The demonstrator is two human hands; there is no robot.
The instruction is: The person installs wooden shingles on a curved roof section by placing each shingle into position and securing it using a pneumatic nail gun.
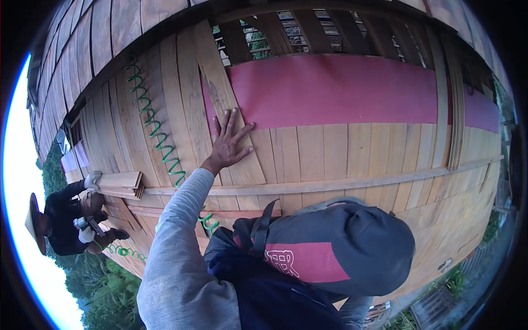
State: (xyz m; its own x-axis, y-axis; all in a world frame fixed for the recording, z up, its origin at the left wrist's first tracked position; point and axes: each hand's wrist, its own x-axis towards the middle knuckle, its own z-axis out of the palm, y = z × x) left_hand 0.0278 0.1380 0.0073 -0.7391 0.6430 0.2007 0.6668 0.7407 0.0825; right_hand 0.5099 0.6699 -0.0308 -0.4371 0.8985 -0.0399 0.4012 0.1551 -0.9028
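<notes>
My left hand point(226, 143) lies flat with its fingers spread on a long wooden board point(217, 82). The board slants across the upper left of the roof-like surface, over the edge of a pink sheet point(330, 91). Below the sheet runs a row of narrow wooden shingles point(335, 148). A dark grey, bag-like fabric bulk point(374, 247) with a pink panel and a strap fills the space in front of my body. My right hand does not show; only a bit of grey sleeve point(356, 312) appears beneath that bulk.
A co-worker point(63, 220) in a conical hat crouches at left, one gloved hand by a stack of thin boards point(118, 184), the other at a nail-gun-like tool point(88, 223). A green coiled hose point(157, 132) crosses the boards. A long batten point(352, 184) runs across. Gapped slats point(313, 30) lie above.
</notes>
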